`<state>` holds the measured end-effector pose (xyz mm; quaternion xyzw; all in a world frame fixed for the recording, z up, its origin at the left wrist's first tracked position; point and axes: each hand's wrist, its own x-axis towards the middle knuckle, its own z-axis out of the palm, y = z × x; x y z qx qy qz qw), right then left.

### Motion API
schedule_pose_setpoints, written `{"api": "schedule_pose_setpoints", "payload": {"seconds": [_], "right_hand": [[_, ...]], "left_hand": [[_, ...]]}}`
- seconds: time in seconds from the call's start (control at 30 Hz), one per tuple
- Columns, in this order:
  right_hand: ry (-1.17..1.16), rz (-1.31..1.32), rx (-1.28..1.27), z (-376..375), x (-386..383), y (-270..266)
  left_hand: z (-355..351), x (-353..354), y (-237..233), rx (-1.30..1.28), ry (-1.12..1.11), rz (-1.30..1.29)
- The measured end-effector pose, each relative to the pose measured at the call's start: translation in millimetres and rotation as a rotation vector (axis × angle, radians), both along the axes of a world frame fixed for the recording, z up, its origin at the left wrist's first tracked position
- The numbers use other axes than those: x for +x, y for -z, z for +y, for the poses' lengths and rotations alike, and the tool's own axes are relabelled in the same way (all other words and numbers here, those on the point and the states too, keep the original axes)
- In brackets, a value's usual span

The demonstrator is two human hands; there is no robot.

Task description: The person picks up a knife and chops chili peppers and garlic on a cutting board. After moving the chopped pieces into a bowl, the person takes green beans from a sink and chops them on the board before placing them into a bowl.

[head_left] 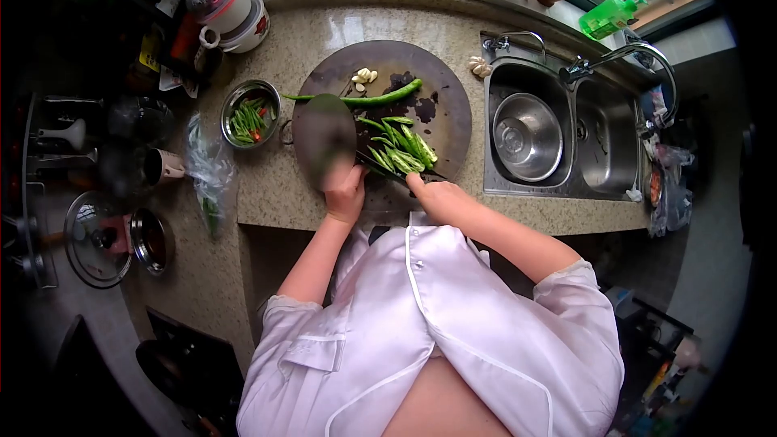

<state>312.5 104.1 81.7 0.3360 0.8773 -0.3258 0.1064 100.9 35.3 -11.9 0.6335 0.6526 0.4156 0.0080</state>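
A round dark cutting board [453, 105] lies on the counter. Sliced green chili peppers [405, 146] are heaped on its near half, and a long whole green chili pepper [388, 97] stretches across behind them. Peeled garlic cloves [364, 77] sit near the back of the board. My right hand [437, 198] is closed around a knife [382, 168], its dark blade slanting toward my left hand beside the slices. At the board's near left edge, my left hand [346, 194] looks closed; a blurred oval patch hides its fingertips and whatever they hold.
Left of the board stands a metal bowl [251, 115] of cut green and red peppers, beside a plastic bag [209, 166]. A double sink [530, 186] on the right holds a metal basin [528, 137]. Garlic [480, 67] lies by the sink. Stacked containers [235, 20] stand back left.
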Motion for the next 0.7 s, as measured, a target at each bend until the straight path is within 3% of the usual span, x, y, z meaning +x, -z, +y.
{"api": "schedule_pose_setpoints", "payload": {"seconds": [0.33, 0.5, 0.7], "right_hand": [[0.063, 0.266, 0.165, 3, -71, 34], [0.035, 0.043, 0.064, -6, -37, 11], [0.027, -0.005, 0.052, -7, -12, 14]], "left_hand": [[0, -3, -1, -0.011, 0.036, 0.048], [-4, -14, 2, 0.044, 0.011, 0.208], [-1, -24, -11, 0.020, 0.007, 0.147]]}}
